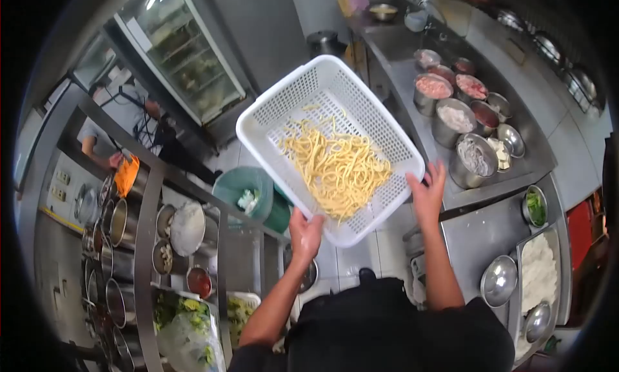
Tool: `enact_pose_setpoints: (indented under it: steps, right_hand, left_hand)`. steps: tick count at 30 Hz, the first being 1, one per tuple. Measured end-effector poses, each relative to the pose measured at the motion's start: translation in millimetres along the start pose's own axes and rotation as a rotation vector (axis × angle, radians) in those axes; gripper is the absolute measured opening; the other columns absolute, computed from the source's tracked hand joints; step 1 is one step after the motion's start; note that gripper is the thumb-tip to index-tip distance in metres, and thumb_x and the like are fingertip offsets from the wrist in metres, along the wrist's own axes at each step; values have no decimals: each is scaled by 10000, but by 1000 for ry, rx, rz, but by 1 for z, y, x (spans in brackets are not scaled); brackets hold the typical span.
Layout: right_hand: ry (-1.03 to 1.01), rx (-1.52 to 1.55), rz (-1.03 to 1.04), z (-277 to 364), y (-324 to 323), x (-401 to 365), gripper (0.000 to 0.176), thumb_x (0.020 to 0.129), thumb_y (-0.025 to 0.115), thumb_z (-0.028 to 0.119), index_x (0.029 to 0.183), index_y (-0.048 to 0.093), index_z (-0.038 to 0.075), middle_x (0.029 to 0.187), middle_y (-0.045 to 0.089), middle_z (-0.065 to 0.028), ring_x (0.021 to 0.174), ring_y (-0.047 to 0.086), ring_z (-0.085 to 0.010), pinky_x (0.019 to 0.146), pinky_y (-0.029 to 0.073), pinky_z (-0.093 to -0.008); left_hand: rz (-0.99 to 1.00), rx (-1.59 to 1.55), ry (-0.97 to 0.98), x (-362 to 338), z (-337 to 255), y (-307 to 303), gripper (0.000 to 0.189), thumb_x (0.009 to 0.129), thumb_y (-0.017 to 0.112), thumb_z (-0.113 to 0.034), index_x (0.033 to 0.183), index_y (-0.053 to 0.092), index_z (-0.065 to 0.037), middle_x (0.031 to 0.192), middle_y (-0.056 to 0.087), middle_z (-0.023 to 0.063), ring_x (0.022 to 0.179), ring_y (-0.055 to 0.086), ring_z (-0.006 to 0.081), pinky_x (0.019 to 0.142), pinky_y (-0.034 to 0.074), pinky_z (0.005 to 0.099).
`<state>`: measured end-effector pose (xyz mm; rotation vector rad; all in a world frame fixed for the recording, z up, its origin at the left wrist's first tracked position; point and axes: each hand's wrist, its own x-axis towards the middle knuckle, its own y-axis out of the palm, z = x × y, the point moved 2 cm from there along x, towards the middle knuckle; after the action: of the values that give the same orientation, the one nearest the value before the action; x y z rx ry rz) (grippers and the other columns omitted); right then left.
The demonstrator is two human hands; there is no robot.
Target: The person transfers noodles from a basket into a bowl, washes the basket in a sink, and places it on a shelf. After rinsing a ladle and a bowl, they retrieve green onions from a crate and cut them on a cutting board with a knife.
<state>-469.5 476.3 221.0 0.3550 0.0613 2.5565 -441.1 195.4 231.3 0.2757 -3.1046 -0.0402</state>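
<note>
A white perforated plastic basket (377,225) is held out in front of me, at an angle, over the floor. Thick yellow noodles (338,169) lie heaped in its near half, with a few strands toward the far end. My left hand (306,235) grips the near left rim, its thumb on top and the other fingers hidden beneath. At the right corner, my right hand (427,194) holds the rim with the thumb against it; its fingers reach along the outer side, partly spread.
A green bin (248,194) stands left of the basket. Steel pots of meat (454,121) crowd the right counter, near a tray of white powder (538,269). Shelves with pots and greens (187,320) line the left. Another person (122,123) works behind the shelf frame.
</note>
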Motion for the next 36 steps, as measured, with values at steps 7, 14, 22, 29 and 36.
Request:
enact_pose_setpoints:
  steps: [7, 14, 22, 29, 36]
  right_hand:
    - [-635, -912, 23, 38, 62, 56, 600, 747, 724, 108, 1286, 485, -3, 1255, 540, -236, 1122, 559, -357, 985, 416, -379]
    - [-310, -511, 415, -8, 248, 178, 574, 805, 707, 357, 1208, 570, -27, 1160, 576, -229, 1112, 527, -361, 975, 406, -414]
    - [-866, -648, 488, -35, 335, 215, 420, 726, 723, 305, 1021, 639, 19, 1022, 547, -151, 1013, 496, -315, 894, 405, -421]
    - [-538, -802, 942, -8, 321, 265, 361, 746, 716, 216, 1037, 643, 16, 1034, 584, -136, 1019, 533, -337, 914, 421, -417]
    - [-811, -700, 376, -36, 389, 410, 308, 758, 691, 193, 978, 652, -19, 1052, 548, -149, 991, 493, -345, 876, 435, -415]
  left_hand:
    - [-45, -65, -82, 39, 6, 3, 386, 758, 538, 67, 1143, 524, 45, 1010, 635, 116, 882, 611, 169, 797, 486, 287]
    - [65, -17, -46, 100, 11, 10, 375, 783, 541, 60, 1157, 528, 39, 985, 638, 92, 868, 608, 137, 743, 480, 250]
    - [195, 27, 41, 232, -2, 15, 371, 785, 529, 61, 1155, 540, 50, 970, 661, 98, 846, 619, 122, 727, 489, 252]
    - [253, 95, 6, 337, -4, 19, 360, 773, 527, 63, 1130, 546, 30, 968, 656, 98, 838, 617, 125, 727, 494, 260]
    - [385, -12, 40, 425, 7, 69, 380, 780, 502, 77, 1156, 543, 36, 987, 654, 101, 840, 621, 126, 702, 495, 251]
